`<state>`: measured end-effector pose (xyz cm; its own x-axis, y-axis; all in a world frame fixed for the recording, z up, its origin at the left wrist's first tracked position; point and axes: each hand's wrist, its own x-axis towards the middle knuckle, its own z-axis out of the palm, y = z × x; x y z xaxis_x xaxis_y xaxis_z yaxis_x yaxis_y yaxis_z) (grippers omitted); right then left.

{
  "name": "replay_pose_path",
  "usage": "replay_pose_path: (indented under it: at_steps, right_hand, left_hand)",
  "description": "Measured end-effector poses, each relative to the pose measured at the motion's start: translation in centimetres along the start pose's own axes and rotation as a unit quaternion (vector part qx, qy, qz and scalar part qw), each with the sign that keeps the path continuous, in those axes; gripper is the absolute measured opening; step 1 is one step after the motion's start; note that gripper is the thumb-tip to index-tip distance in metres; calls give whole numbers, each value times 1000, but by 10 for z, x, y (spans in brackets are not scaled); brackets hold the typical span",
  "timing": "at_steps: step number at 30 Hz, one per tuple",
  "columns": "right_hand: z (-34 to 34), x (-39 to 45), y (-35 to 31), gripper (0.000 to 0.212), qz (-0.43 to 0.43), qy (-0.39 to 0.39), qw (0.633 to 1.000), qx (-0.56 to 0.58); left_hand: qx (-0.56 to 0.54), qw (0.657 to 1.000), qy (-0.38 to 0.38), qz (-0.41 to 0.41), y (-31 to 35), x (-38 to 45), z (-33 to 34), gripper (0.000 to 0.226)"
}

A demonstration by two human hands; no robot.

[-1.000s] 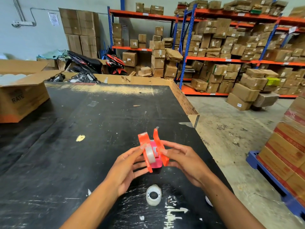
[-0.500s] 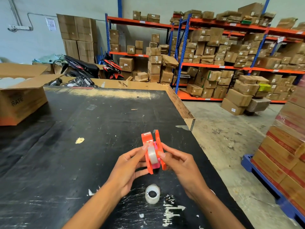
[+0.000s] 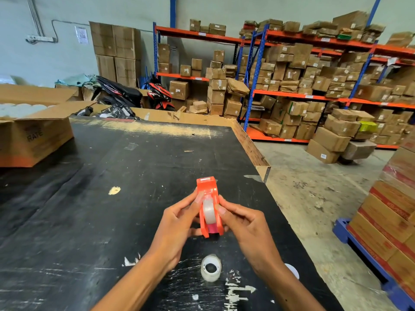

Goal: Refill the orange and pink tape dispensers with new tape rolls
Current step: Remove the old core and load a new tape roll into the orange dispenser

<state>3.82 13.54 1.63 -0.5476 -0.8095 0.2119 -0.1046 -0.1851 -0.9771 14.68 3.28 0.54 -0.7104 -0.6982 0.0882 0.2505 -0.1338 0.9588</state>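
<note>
Both hands — left hand [image 3: 177, 230], right hand [image 3: 249, 232] — clamped on orange dispenser [image 3: 208, 206] above table [image 3: 112, 198] near its right edge, long axis pointing away, clear roll [image 3: 208, 211] seated inside. Spare roll [image 3: 210, 267] lying flat nearer — open box [image 3: 33, 135] at far left holding pale rolls.

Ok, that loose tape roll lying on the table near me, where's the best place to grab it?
Probably from above, pinching the outer rim of the loose tape roll on opposite sides. It lies flat on the table with its hole facing up, clear of both hands.
</note>
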Motion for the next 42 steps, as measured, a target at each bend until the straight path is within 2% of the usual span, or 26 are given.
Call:
replay_pose_path:
  at_steps: [4,14,21,26,30,34,42]
  right_hand:
    - [3,-1,-2,23,-27,9,999,-17]
    - [4,-2,-10,22,-12,-9,1000,0]
    - [9,-5,-7,19,-60,-10,997,-42]
    - [7,0,-7,21,-24,-25,999,-25]
    - [0,6,-8,27,-25,8,999,-35]
    - [0,9,-11,31,-27,-1,999,-34]
    - [-4,5,-2,24,-24,8,1000,-19]
  left_hand:
    - [18,1000,-13,-2,2,1,-1,30]
    - [18,1000,-16,17,1,1,-2,36]
    - [24,1000,-8,19,1,0,-2,34]
    - [43,998,23,29,3,3,-6,38]
    - [32,997,50,46,1,3,-4,36]
    - [41,996,52,66,3,5,-2,41]
    - [99,993,13,66,7,8,2,41]
